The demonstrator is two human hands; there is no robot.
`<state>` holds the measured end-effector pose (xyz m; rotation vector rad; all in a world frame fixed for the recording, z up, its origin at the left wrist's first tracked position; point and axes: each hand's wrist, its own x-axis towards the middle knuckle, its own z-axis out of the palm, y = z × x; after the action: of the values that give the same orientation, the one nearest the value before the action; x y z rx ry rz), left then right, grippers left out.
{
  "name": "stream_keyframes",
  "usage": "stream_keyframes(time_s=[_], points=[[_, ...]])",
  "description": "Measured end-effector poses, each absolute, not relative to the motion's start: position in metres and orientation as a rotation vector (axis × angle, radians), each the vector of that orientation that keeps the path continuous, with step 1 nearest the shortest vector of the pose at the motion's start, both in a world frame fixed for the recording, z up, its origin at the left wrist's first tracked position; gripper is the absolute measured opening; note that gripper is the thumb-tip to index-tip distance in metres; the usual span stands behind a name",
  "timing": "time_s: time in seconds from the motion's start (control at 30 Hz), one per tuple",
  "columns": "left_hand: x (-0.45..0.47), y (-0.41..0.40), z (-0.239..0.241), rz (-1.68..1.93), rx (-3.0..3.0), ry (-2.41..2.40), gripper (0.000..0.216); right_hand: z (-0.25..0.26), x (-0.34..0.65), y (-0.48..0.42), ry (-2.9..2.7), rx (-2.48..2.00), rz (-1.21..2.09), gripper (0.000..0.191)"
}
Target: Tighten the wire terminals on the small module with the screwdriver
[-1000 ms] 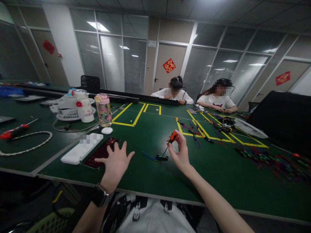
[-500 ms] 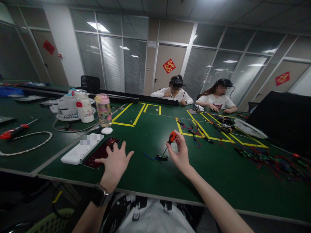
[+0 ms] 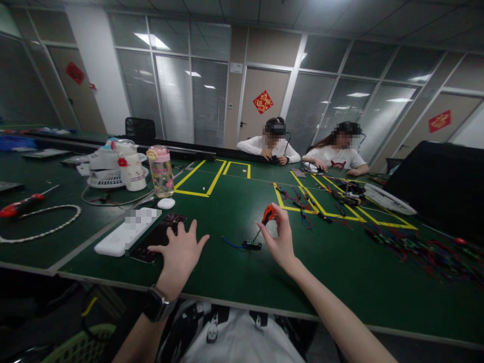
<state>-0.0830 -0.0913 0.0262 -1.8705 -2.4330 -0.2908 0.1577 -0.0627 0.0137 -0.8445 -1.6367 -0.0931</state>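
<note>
My right hand point(image 3: 279, 237) grips the orange-and-black handle of a screwdriver point(image 3: 268, 214) between thumb and fingers. The thin shaft slants down and left to a small green circuit board point(image 3: 251, 245) on the table; whether the tip sits in a screw is too small to tell. From the board's left side a blue wire point(image 3: 231, 244) curls away. My left hand point(image 3: 181, 254) lies with fingers spread, partly over a dark phone point(image 3: 153, 244), and holds nothing. Left of the phone is a white oblong device point(image 3: 121, 237), its middle blurred out.
A white earbud case point(image 3: 166, 203), a pink-lidded bottle point(image 3: 161, 174) and a white bottle point(image 3: 134, 169) stand beyond the phone. Another screwdriver point(image 3: 26, 204) lies far left. Tangled wired boards point(image 3: 419, 247) spread at right. Two people point(image 3: 274, 138) sit across the green table point(image 3: 234, 280).
My hands, the screwdriver and the board stay nearly in place. The phone's screen has dimmed. Across the table, the co-workers' hands have shifted slightly.
</note>
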Motion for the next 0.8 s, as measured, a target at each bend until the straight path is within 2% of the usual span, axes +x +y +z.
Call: stream_keyframes(time_s=[0.43, 0.67, 0.8], points=[[-0.0842, -0.0919, 0.0265, -0.321, -1.876, -2.424, 0.052, 0.0102, 0.155, -0.0635, -1.612, -0.789, 0.208, 0.058], [-0.0834, -0.0937, 0.0283, -0.309, -1.875, -2.432, 0.052, 0.0063, 0.1587, -0.0591, -1.602, -0.801, 0.046, 0.055], [-0.0828, -0.0933, 0.0273, -0.28, -1.869, -2.409, 0.052, 0.0053, 0.1587, -0.0568, -1.581, -0.786, 0.1, 0.055]])
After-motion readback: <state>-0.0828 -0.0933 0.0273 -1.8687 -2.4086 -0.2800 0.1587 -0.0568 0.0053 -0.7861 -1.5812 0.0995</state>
